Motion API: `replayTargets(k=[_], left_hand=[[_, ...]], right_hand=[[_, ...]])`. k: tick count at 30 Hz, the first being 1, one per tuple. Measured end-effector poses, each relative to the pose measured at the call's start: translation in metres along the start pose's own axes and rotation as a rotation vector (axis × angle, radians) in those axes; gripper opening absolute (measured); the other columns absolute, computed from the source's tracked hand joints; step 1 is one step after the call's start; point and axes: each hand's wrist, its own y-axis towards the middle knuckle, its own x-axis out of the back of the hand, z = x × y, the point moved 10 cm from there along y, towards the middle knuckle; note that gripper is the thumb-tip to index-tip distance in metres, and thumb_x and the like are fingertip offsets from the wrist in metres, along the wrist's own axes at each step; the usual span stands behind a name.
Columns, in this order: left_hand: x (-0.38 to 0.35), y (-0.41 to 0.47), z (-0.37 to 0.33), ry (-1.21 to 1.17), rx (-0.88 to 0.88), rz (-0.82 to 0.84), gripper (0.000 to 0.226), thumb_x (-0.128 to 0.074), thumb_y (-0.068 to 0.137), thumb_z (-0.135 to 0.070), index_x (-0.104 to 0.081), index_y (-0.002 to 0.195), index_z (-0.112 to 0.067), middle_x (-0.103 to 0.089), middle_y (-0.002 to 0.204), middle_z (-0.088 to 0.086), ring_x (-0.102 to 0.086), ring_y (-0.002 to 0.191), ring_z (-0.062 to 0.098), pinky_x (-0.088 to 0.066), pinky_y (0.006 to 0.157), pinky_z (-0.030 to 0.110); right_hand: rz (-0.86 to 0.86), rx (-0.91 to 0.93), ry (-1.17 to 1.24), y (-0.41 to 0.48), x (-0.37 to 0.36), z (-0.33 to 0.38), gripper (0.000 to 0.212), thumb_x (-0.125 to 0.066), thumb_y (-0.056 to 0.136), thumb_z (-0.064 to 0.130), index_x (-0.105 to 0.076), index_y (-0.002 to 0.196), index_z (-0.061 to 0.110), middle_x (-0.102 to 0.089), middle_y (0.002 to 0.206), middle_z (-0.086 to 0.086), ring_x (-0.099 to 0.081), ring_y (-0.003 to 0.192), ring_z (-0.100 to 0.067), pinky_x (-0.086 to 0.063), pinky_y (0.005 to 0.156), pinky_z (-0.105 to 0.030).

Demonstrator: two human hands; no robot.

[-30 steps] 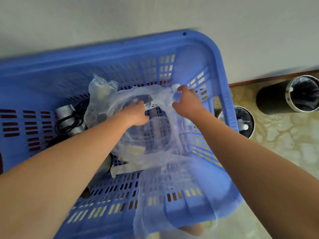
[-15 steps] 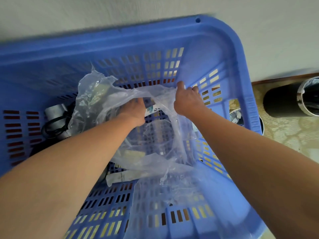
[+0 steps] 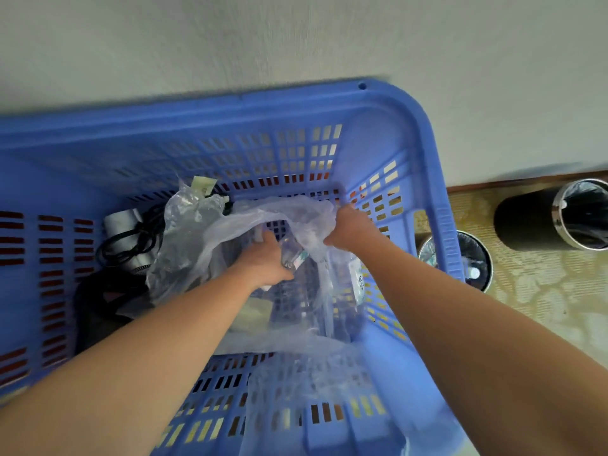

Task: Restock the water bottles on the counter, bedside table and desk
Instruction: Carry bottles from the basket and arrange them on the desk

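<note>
Head view. A blue slotted basket [image 3: 431, 179] fills most of the frame and sits close against a pale wall [image 3: 296, 44]. Both bare forearms reach down into it.

The left hand [image 3: 263, 263] is inside the mouth of a clear plastic bag [image 3: 296, 209]. Its fingers are curled round a clear water bottle [image 3: 293, 255] with a pale printed label, and the bottle lies tilted within the bag, above the basket floor. The right hand [image 3: 350, 228] clutches a bunched fold of the bag's upper edge and holds it raised near the basket's right wall.

A second clear bottle [image 3: 357, 281], its label showing dark characters, lies in the bag just beside the right wall. The lower part of the bag spreads loosely over the near basket floor, blurred.

To the left of the bag is a crumpled clear wrapper [image 3: 187, 218], touching it. Further left lies a silver cylindrical appliance [image 3: 121, 225] wrapped in a black cord [image 3: 144, 238]. A dark bundle [image 3: 98, 307] lies below it; what it is cannot be told.

Outside the basket, on the patterned floor [image 3: 543, 291] to the right, is a black bin [image 3: 483, 258] with a dark liner, just beside the basket. A second black bin [image 3: 526, 225] with a metal rim is further right.
</note>
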Motion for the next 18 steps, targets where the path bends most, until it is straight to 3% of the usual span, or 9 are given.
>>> replayTargets(k=[2,5,8,11,14,18], left_hand=[[0.004,-0.014,-0.011,-0.003,-0.019,-0.006,0.085,-0.070,0.085,-0.040,-0.017,0.142,-0.006,-0.054,0.119,0.016,-0.060,0.101,0.029,-0.046,0.071,0.034],[0.026,-0.039,-0.031,0.067,-0.077,-0.092,0.081,-0.069,0.087,-0.038,-0.021,0.145,-0.006,-0.045,0.138,0.018,-0.052,0.118,0.032,-0.046,0.083,0.035],[0.040,-0.067,-0.047,0.087,-0.145,-0.092,0.068,-0.068,0.088,-0.030,-0.032,0.141,-0.008,-0.056,0.117,0.007,-0.058,0.096,0.024,-0.040,0.066,0.027],[0.056,-0.100,-0.053,0.148,-0.171,-0.137,0.053,-0.069,0.085,-0.030,-0.047,0.128,-0.007,-0.051,0.110,0.003,-0.058,0.092,0.022,-0.042,0.073,0.029],[0.074,-0.135,-0.061,0.237,-0.186,-0.209,0.050,-0.073,0.079,-0.028,-0.055,0.121,-0.007,-0.057,0.116,0.007,-0.064,0.093,0.026,-0.049,0.077,0.031],[0.096,-0.177,-0.078,0.309,-0.240,-0.240,0.047,-0.076,0.077,-0.029,-0.061,0.116,-0.007,-0.069,0.089,0.009,-0.065,0.094,0.025,-0.053,0.081,0.037]], right_hand=[[0.007,0.031,-0.019,-0.011,0.005,0.002,0.057,-0.066,0.087,0.014,-0.041,0.137,0.007,-0.061,0.101,-0.010,-0.056,0.084,-0.027,-0.044,0.067,-0.033],[0.002,0.079,-0.017,-0.034,0.013,0.004,0.042,-0.070,0.084,0.015,-0.053,0.121,0.006,-0.063,0.104,-0.012,-0.061,0.096,-0.029,-0.044,0.070,-0.032],[-0.039,0.113,-0.034,-0.058,0.028,0.007,0.041,-0.071,0.083,0.018,-0.055,0.118,0.006,-0.062,0.115,-0.015,-0.059,0.110,-0.033,-0.044,0.076,-0.035],[-0.065,0.135,-0.063,-0.086,0.050,0.012,0.047,-0.074,0.081,0.021,-0.055,0.121,0.004,-0.061,0.118,-0.017,-0.058,0.114,-0.034,-0.046,0.080,-0.036],[-0.098,0.150,-0.043,-0.115,0.078,0.019,0.043,-0.076,0.079,0.020,-0.058,0.115,0.004,-0.061,0.106,-0.014,-0.060,0.108,-0.033,-0.041,0.071,-0.032],[-0.184,0.180,-0.017,-0.164,0.110,0.032,0.041,-0.075,0.080,0.019,-0.055,0.112,0.004,-0.061,0.112,-0.014,-0.060,0.103,-0.031,-0.043,0.069,-0.031]])
